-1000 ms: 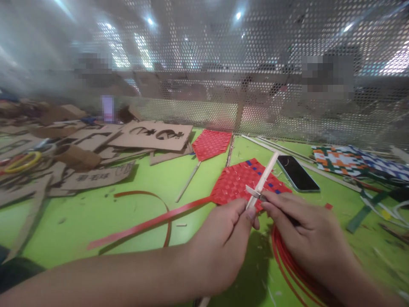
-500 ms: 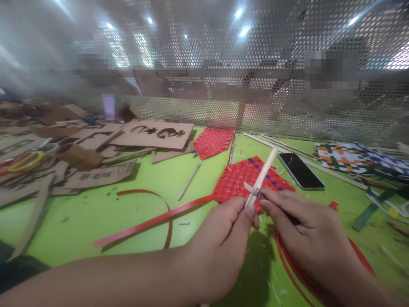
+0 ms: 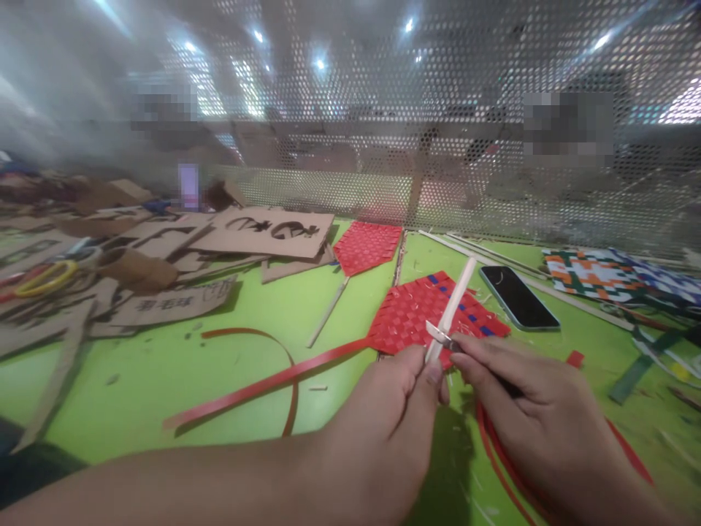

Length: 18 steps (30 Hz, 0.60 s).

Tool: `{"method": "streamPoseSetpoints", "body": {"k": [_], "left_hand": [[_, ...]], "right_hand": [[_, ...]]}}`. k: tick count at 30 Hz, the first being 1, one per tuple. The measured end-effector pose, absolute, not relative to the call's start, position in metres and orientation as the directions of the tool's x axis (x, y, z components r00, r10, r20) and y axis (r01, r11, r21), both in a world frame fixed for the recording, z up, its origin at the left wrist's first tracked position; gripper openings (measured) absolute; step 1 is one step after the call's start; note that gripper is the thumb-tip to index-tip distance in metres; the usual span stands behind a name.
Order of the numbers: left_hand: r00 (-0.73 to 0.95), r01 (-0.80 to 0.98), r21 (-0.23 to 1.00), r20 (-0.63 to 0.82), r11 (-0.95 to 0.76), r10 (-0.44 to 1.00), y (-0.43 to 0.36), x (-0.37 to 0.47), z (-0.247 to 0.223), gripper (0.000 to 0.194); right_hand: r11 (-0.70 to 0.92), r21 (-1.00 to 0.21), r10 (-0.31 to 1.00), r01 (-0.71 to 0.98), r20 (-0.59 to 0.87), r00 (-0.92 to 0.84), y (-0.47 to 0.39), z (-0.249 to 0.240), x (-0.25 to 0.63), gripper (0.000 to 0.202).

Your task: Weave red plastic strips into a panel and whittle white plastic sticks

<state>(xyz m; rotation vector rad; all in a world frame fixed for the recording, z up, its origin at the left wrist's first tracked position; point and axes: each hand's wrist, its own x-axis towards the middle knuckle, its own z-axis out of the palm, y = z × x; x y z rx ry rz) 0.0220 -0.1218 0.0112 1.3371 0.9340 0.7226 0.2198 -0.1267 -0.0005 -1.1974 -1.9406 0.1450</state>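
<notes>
My left hand (image 3: 402, 409) is closed around the lower end of a pale wooden stick (image 3: 458, 294), which slants up and away to the right. In my right hand (image 3: 526, 394) is a craft knife (image 3: 441, 334); its short blade lies across the stick just above my left fingers. Most of the knife's handle is hidden by my fingers. Behind the stick, a red woven piece (image 3: 408, 314) with a line of blue squares lies on the green table (image 3: 246, 394), with pale shavings on it. From its left corner runs a long red strip (image 3: 263, 387).
A smaller red woven fan (image 3: 366, 247) with a stick handle lies farther back. A phone (image 3: 519, 298) sits right of the stick. Cut cardboard (image 3: 268, 230) and yellow-handled scissors (image 3: 47, 279) crowd the left. A perforated metal screen (image 3: 350, 146) stands behind; woven pieces (image 3: 594, 274) lie right.
The knife blade has shifted slightly along the stick and its angle has turned a little. Both hands keep their grip; the whole view has moved slightly.
</notes>
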Motion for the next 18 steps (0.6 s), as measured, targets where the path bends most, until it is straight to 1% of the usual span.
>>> {"method": "streamPoseSetpoints", "body": {"k": [3, 7, 10, 18], "left_hand": [[0.482, 0.057, 0.992, -0.127, 0.114, 0.867, -0.123, 0.024, 0.008, 0.037], [0.449, -0.024, 0.976, -0.183, 0.217, 0.874, -0.124, 0.023, -0.001, 0.038], [0.435, -0.048, 0.957, -0.238, 0.286, 0.869, -0.125, 0.020, -0.001, 0.041], [0.428, -0.052, 0.956, -0.240, 0.289, 0.871, -0.125, 0.019, 0.004, 0.044]], "right_hand": [[0.540, -0.505, 0.793, 0.673, 0.573, -0.206, -0.127, -0.001, 0.218, 0.024], [0.549, -0.494, 0.785, 0.674, 0.581, -0.213, -0.127, 0.003, 0.221, 0.024], [0.553, -0.466, 0.775, 0.691, 0.592, -0.221, -0.127, 0.006, 0.225, 0.024], [0.551, -0.448, 0.772, 0.704, 0.594, -0.226, -0.127, 0.005, 0.228, 0.025]]}}
